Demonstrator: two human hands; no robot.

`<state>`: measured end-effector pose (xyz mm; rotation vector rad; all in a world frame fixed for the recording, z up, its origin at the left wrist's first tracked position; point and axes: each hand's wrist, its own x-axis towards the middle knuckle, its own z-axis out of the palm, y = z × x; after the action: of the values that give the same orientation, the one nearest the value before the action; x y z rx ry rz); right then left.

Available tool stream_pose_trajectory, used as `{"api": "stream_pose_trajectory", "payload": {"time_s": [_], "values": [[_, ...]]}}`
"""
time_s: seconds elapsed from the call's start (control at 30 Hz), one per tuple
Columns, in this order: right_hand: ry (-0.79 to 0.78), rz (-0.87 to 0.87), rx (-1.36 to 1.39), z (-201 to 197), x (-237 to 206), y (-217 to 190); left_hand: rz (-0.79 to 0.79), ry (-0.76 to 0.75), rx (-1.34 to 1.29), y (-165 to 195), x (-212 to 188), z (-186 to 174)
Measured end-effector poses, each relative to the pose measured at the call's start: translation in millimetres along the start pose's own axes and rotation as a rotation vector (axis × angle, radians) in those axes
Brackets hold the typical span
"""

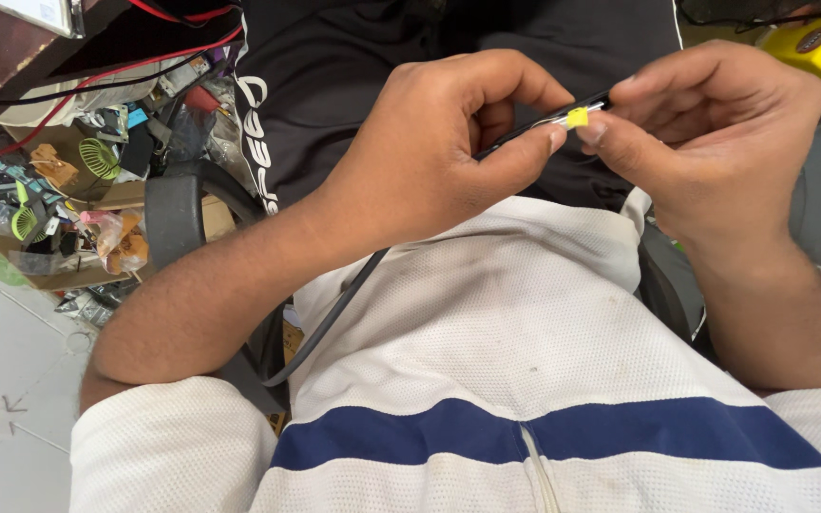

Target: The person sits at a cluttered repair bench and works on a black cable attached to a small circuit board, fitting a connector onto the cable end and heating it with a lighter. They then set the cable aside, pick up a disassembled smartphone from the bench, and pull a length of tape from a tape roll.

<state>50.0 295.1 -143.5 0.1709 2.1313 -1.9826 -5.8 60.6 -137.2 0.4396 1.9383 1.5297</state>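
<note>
Cable (515, 133) (black, yellow tip) — pinched between left hand (439, 142) and right hand (715, 133) fingertips.

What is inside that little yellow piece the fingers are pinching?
The thin black cable runs up to the small yellow plastic piece, pinched between left hand and right hand. Fingertips cover its inside.

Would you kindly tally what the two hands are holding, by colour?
Black: 1, the cable pinched by the left hand.
Yellow: 1, the small piece at the cable's tip, gripped by the right hand.
Total: 2.
</note>
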Motion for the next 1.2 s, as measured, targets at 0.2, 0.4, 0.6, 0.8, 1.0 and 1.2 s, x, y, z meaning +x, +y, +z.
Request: {"api": "stream_pose_trajectory", "payload": {"time_s": [0.2,0.4,0.6,0.8,1.0,1.2], "values": [[-0.046,-0.381,-0.521,2.8,11.1,-16.7,0.176,0.064,0.152,-1.9,-2.4,-2.7],[0.002,-0.299,-0.104,7.4,7.4,-6.4,0.224,0.060,0.146,-3.5,-4.8,1.3],[0.089,-0.083,0.047,-9.4,1.7,15.0,0.162,0.036,0.064,-2.3,-4.4,-1.4],[0.035,-0.144,-0.022,-11.6,-2.5,21.2,0.195,0.050,0.112,2.4,-4.1,-1.8],[0.068,-0.204,-0.256,-12.5,-3.8,24.4,0.373,0.124,0.219,2.7,-7.8,-1.2],[-0.029,-0.494,-0.418,-17.1,-6.5,27.7,0.376,0.205,0.376,0.8,-10.9,0.6]]}}
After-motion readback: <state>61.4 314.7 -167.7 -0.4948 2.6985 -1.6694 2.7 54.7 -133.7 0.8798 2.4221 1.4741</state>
